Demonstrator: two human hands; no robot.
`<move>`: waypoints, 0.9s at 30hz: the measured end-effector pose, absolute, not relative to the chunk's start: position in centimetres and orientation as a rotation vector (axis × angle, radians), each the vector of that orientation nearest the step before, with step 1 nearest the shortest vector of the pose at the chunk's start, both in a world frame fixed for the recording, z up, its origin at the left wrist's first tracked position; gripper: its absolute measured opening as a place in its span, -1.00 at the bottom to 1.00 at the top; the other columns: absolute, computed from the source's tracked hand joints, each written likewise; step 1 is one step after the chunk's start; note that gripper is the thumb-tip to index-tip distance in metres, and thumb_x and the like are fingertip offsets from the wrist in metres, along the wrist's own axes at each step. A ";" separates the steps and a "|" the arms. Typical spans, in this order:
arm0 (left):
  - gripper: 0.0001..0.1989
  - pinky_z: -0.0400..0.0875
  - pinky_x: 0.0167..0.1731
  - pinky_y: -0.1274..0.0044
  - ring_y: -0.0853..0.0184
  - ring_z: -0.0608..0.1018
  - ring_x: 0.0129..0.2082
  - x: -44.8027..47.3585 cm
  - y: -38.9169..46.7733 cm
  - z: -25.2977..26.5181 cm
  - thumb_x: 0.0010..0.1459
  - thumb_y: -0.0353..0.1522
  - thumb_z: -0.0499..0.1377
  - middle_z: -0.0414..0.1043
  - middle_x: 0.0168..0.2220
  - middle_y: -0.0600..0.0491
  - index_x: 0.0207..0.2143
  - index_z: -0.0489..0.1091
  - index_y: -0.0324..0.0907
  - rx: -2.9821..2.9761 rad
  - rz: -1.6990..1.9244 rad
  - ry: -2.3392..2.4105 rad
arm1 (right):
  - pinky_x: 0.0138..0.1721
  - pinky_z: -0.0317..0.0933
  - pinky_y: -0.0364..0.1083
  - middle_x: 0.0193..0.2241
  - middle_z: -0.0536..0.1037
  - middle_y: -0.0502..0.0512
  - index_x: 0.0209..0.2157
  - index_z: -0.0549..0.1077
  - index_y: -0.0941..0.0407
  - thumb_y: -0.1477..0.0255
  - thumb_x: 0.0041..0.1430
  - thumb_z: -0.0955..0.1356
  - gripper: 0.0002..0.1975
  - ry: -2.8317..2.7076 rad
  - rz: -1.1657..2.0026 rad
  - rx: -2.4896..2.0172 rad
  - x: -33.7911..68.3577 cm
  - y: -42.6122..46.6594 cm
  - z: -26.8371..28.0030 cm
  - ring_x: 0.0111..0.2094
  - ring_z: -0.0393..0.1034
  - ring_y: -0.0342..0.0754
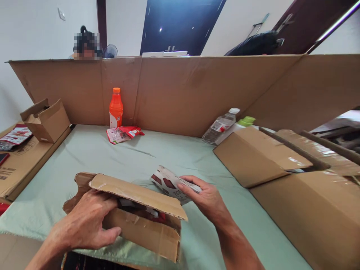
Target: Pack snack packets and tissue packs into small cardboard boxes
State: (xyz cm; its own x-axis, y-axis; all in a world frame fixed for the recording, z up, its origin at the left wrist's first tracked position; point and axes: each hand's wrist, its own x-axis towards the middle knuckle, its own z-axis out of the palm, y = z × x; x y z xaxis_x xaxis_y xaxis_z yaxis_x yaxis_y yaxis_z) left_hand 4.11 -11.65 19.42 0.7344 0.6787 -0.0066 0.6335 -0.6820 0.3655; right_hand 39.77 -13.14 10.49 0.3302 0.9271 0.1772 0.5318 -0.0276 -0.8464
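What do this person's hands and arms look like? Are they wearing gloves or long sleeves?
No gloves! The left hand and the right hand are both bare. No sleeve, watch or bracelet shows on the parts of the left forearm and right forearm in view. I see no rings, but some fingers are hidden.

The right hand (207, 198) pinches between thumb (188, 191) and fingers (194, 180), its wrist (221, 221) and bare forearm (236, 245) slanting below and to the right of that grip. Left of the grip, the left hand (87, 217) lies back upward, fingertips hidden, its thumb (110, 236) spread apart.
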 end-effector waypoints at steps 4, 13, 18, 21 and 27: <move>-0.80 0.51 -0.06 0.20 0.02 0.59 -0.13 4.1 -11.7 19.6 0.03 -0.28 0.26 0.59 -0.18 -0.08 -0.27 0.47 -0.17 2.590 0.167 1.044 | -0.37 0.43 -0.06 -0.45 0.68 0.11 -0.34 0.64 0.10 -0.02 -0.02 0.46 -0.55 -1.272 0.626 -1.694 40.3 -13.9 10.0 -0.45 0.54 0.06; -0.78 0.55 -0.11 0.18 0.00 0.61 -0.15 4.6 -11.1 19.9 0.04 -0.26 0.25 0.60 -0.18 -0.12 -0.27 0.48 -0.16 2.646 0.231 1.052 | -0.30 0.49 -0.03 -0.35 0.72 0.13 -0.28 0.66 0.07 0.04 0.03 0.49 -0.60 -1.289 0.616 -1.575 40.2 -15.1 8.9 -0.35 0.61 0.10; -0.77 0.54 -0.10 0.16 -0.06 0.62 -0.10 4.8 -11.1 19.9 0.04 -0.26 0.26 0.62 -0.12 -0.14 -0.24 0.49 -0.16 2.658 0.178 1.092 | -0.34 0.51 -0.04 -0.35 0.73 0.12 -0.22 0.66 0.09 0.04 0.13 0.47 -0.60 -1.313 0.732 -1.448 38.6 -15.2 7.9 -0.37 0.62 0.08; -0.78 0.55 -0.13 0.21 -0.04 0.63 -0.13 4.8 -11.2 20.0 0.04 -0.26 0.28 0.62 -0.17 -0.11 -0.26 0.49 -0.16 2.681 0.176 1.081 | -0.34 0.51 -0.05 -0.36 0.73 0.10 -0.23 0.67 0.09 0.06 0.15 0.47 -0.62 -1.312 0.707 -1.443 38.0 -15.2 7.5 -0.36 0.63 0.07; -0.80 0.55 -0.15 0.25 -0.02 0.63 -0.14 4.7 -11.4 19.8 0.08 -0.25 0.29 0.63 -0.19 -0.10 -0.26 0.49 -0.16 2.719 0.171 1.062 | -0.29 0.55 0.02 -0.34 0.73 0.15 -0.31 0.67 0.03 0.11 0.11 0.51 -0.72 -1.228 0.549 -1.479 38.9 -16.1 8.2 -0.32 0.64 0.15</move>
State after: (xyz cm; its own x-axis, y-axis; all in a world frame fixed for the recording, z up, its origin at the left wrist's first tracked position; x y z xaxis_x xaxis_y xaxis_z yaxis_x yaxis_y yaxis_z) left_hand 4.74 -11.43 19.85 0.7328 0.6799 0.0292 0.6546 -0.7160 0.2425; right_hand 38.94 -16.15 8.17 0.3592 0.8931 0.2708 0.3934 0.1183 -0.9118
